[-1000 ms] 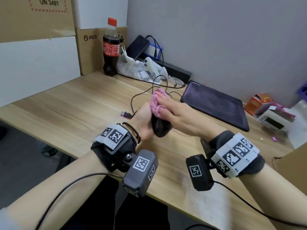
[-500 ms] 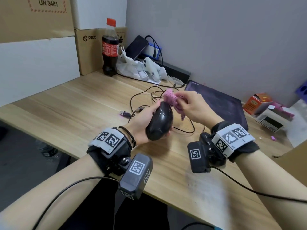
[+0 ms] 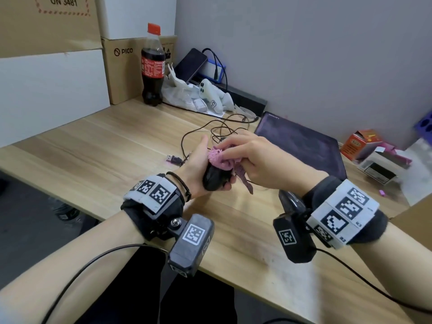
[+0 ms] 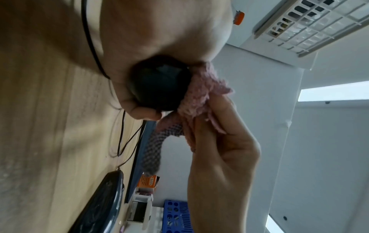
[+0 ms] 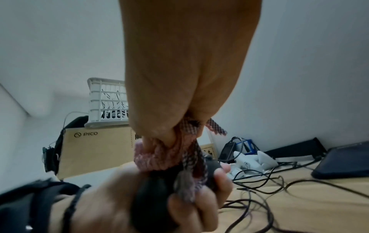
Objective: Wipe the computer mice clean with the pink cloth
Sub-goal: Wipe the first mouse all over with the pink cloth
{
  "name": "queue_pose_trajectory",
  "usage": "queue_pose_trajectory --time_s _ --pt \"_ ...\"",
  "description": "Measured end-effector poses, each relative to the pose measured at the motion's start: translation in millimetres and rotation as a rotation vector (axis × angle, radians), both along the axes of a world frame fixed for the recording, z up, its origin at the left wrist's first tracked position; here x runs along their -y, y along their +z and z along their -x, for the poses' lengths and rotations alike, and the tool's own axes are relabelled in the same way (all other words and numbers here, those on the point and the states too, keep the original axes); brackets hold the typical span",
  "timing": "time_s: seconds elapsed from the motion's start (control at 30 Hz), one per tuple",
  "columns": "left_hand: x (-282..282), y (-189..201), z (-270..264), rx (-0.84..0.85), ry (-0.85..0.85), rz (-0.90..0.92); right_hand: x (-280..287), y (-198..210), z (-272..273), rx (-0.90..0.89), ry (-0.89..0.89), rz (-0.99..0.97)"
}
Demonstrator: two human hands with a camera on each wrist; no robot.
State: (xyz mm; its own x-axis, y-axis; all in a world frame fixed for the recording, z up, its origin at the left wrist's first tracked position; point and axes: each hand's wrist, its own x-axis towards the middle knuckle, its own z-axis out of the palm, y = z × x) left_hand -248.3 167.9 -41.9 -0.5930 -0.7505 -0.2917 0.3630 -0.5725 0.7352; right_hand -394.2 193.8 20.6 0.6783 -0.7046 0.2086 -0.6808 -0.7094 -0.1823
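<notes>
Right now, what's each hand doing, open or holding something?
Left hand: closed around the black mouse, held above the desk.
Right hand: pinching the pink cloth against the mouse's top.

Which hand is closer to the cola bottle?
Left. The left hand, gripping the black mouse, is on the cola bottle's side; the right hand, holding the pink cloth, is farther away.

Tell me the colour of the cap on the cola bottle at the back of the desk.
Red-orange. The cap shows best in the head view.
</notes>
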Motion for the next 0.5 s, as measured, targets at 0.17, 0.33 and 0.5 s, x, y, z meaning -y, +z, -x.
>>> queue_pose_trajectory --time_s 0.17,0.33,0.5 --pt "-9 7 -2 0.017 -0.205 0.061 18 11 14 -0.018 -0.105 0.024" --pt "-6 24 -4 -0.030 -0.136 0.071 29 6 37 0.174 -0.320 0.137" --pt "-4 21 -5 -0.049 -0.048 0.038 14 18 10 0.338 -0.131 0.110"
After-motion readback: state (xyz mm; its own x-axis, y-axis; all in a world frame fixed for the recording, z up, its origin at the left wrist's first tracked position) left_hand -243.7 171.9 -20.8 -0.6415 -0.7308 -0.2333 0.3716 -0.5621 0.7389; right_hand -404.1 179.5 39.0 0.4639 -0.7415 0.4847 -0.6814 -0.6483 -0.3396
